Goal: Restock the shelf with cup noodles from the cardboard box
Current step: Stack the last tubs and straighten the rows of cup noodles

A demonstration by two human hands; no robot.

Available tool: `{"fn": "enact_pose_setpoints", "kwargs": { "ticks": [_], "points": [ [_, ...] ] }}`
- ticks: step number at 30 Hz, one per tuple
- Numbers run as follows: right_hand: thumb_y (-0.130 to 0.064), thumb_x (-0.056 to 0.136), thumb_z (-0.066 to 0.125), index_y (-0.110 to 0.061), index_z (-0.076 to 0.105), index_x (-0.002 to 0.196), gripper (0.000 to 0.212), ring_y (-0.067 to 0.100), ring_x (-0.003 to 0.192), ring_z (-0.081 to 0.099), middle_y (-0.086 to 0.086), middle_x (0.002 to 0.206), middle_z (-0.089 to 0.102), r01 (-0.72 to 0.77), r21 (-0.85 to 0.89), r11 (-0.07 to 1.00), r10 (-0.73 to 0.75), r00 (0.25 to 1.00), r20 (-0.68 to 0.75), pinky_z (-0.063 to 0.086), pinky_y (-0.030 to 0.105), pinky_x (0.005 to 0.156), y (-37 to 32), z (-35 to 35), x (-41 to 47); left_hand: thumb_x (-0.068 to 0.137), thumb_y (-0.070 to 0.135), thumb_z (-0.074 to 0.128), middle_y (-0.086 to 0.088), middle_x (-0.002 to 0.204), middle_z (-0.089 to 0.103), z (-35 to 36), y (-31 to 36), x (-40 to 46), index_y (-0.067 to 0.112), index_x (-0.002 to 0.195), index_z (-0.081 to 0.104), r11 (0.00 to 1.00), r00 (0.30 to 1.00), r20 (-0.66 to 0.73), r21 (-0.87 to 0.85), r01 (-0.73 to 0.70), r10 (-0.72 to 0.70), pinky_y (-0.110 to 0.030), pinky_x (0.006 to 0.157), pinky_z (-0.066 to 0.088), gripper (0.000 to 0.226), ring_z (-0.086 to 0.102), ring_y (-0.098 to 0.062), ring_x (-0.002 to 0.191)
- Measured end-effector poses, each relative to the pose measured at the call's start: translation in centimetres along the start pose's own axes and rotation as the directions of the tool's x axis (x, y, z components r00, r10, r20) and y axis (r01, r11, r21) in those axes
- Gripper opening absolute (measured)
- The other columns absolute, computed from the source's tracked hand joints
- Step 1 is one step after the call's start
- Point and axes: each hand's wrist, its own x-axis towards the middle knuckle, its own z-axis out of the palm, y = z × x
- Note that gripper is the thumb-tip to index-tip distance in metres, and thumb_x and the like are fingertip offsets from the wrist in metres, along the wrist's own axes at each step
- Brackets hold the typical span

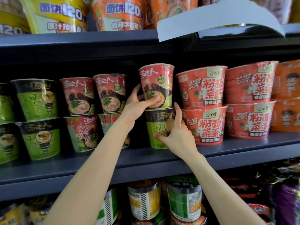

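A red cup of noodles (156, 82) with a volcano picture stands on top of a green-and-black cup (154, 127) on the dark middle shelf (243, 148). My left hand (138, 104) grips the red cup's lower part, fingers curled round its base. My right hand (175, 135) holds the green cup below, thumb across its front and fingers up its right side. Left of this stack are more red cups (94, 95) stacked in two layers, then green cups (39, 99). The cardboard box is out of sight.
Wide red noodle bowls (203, 88) stand stacked right beside the two cups, orange bowls (287, 95) further right. The shelf above (97, 41) carries big yellow and orange tubs and a bent white label strip (219, 17). The shelf below holds more cups and packets.
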Motion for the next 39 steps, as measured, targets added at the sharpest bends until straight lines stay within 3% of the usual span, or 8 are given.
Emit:
{"fn": "enact_pose_setpoints", "kwargs": {
  "ticks": [2, 6, 11, 26, 34, 39],
  "points": [
    [-0.053, 0.074, 0.071, -0.03, -0.012, 0.148, 0.114, 0.031, 0.093, 0.063, 0.012, 0.124, 0.052, -0.005, -0.052, 0.999, 0.003, 0.999, -0.037, 0.052, 0.04, 0.078, -0.3, 0.1, -0.2, 0.069, 0.029, 0.081, 0.007, 0.119, 0.057, 0.7, -0.1, 0.0, 0.025, 0.141, 0.035, 0.997, 0.995, -0.088, 0.062, -0.033, 0.039, -0.017, 0.079, 0.046, 0.085, 0.057, -0.008, 0.106],
    [-0.06, 0.069, 0.071, -0.018, -0.011, 0.15, 0.122, 0.031, 0.1, 0.062, 0.012, 0.126, 0.051, -0.046, -0.157, 0.987, 0.024, 0.99, -0.138, 0.048, 0.038, 0.079, -0.8, 0.1, -0.7, 0.064, 0.041, 0.083, 0.012, 0.113, 0.054, 1.8, -0.4, 0.1, 0.027, 0.139, 0.037, 0.988, 0.983, -0.164, 0.143, -0.054, 0.077, -0.033, 0.095, 0.048, 0.089, 0.057, -0.01, 0.109],
    [-0.06, 0.073, 0.069, -0.016, -0.007, 0.15, 0.117, 0.03, 0.112, 0.057, 0.01, 0.136, 0.045, -0.079, -0.145, 0.986, 0.072, 0.996, -0.049, 0.045, 0.036, 0.082, -0.6, -0.6, -0.7, 0.063, 0.046, 0.082, 0.014, 0.112, 0.054, 1.7, -0.8, 0.1, 0.029, 0.137, 0.038, 0.974, 0.979, -0.173, 0.216, -0.069, 0.107, -0.033, 0.097, 0.046, 0.088, 0.055, -0.009, 0.109],
    [-0.058, 0.074, 0.069, -0.019, -0.001, 0.15, 0.11, 0.028, 0.103, 0.061, 0.007, 0.127, 0.053, -0.038, -0.148, 0.988, 0.022, 0.994, -0.108, 0.047, 0.036, 0.077, -0.7, -0.5, -0.7, 0.062, 0.054, 0.079, 0.016, 0.111, 0.052, 1.4, -1.4, -0.3, 0.031, 0.134, 0.038, 0.948, 0.96, -0.206, 0.296, -0.122, 0.187, -0.033, 0.092, 0.048, 0.086, 0.054, -0.005, 0.1],
    [-0.061, 0.072, 0.069, -0.013, 0.0, 0.15, 0.114, 0.029, 0.097, 0.063, 0.009, 0.126, 0.052, -0.019, -0.199, 0.98, -0.004, 0.993, -0.117, 0.047, 0.036, 0.075, -1.0, -0.2, -0.6, 0.059, 0.058, 0.079, 0.015, 0.114, 0.054, 1.8, -1.7, -0.1, 0.032, 0.133, 0.038, 0.944, 0.953, -0.24, 0.312, -0.106, 0.187, -0.041, 0.094, 0.048, 0.088, 0.057, -0.009, 0.105],
    [-0.062, 0.071, 0.069, -0.013, 0.002, 0.15, 0.114, 0.029, 0.093, 0.064, 0.009, 0.122, 0.054, -0.005, -0.207, 0.978, -0.02, 0.993, -0.12, 0.046, 0.036, 0.073, -0.8, 0.1, -0.6, 0.064, 0.054, 0.078, 0.011, 0.123, 0.054, 1.7, -1.4, -0.4, 0.03, 0.136, 0.035, 0.942, 0.948, -0.252, 0.316, -0.111, 0.196, -0.028, 0.088, 0.046, 0.087, 0.053, -0.005, 0.102]
  ]
}}
